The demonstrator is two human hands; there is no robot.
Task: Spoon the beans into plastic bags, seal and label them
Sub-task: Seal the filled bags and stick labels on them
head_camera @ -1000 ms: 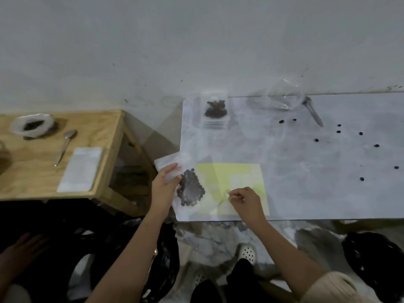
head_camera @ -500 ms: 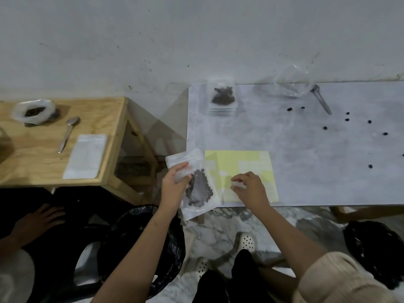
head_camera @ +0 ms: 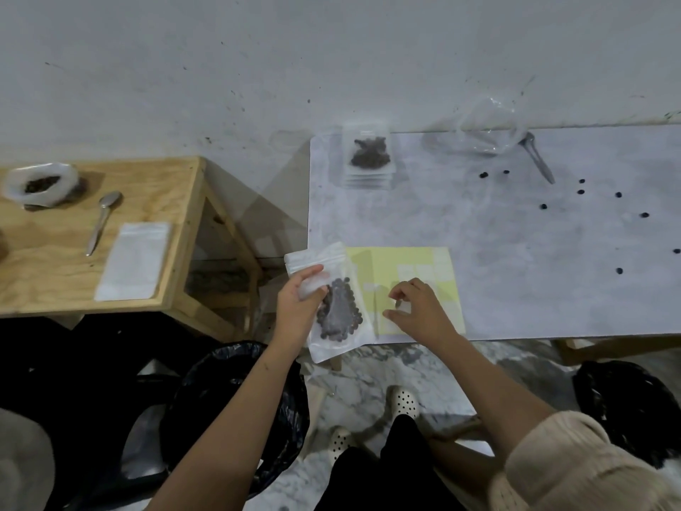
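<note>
Left hand (head_camera: 297,307) grips bean bag (head_camera: 341,320); right hand (head_camera: 420,313) grasp unclear.

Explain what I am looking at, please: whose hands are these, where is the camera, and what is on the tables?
No machine here: a person works with bare hands, and the single camera sits on their head, looking down. The left hand grips a zip bag of dark beans over the near corner of the white table. The right hand pinches what looks like a white label on the yellow label sheet. Farther back lie a stack of filled bags, a crumpled clear bag, a spoon and loose beans. The wooden table on the left holds an open bag of beans, a second spoon and flat empty bags.
</note>
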